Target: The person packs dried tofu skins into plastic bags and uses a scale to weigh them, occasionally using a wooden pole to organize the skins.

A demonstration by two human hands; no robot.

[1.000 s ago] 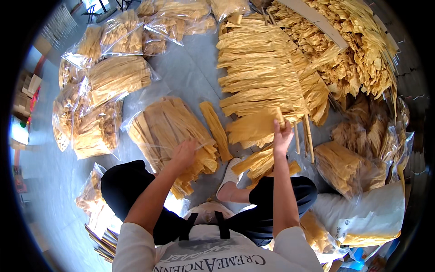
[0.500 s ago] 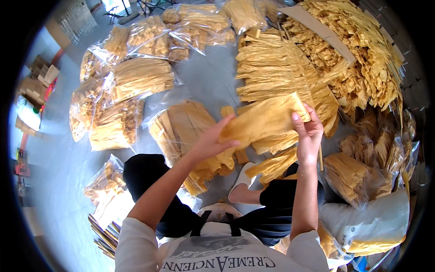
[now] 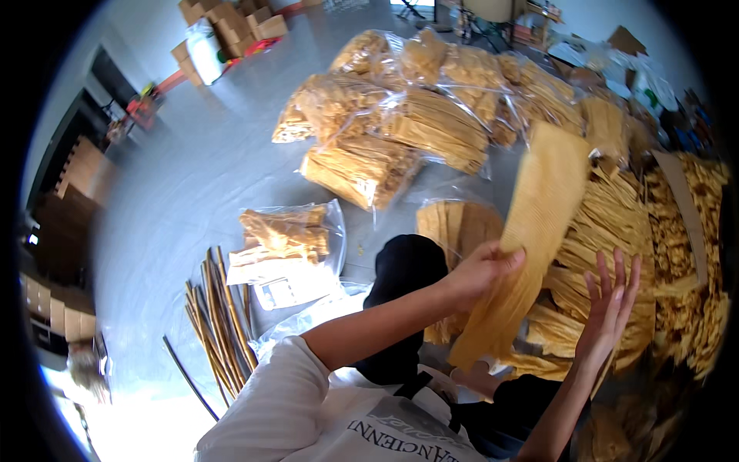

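In my left hand a long, flat, yellow ribbed sheet is pinched and held upright over the piles. My right hand is open beside it on the right, fingers spread and apart from the sheet. Beneath lie loose layered yellow sheets and, behind the held sheet, a plastic-wrapped bundle near my dark-clad knee.
Bagged bundles cover the upper middle. A smaller bag and several sticks lie at left. A cardboard strip rests on the right pile. Boxes stand against the far wall.
My view has swung leftward. Both hands lifted the sheet from the pile; my right hand has since let go, and the sheet now stands lengthwise in my left hand.
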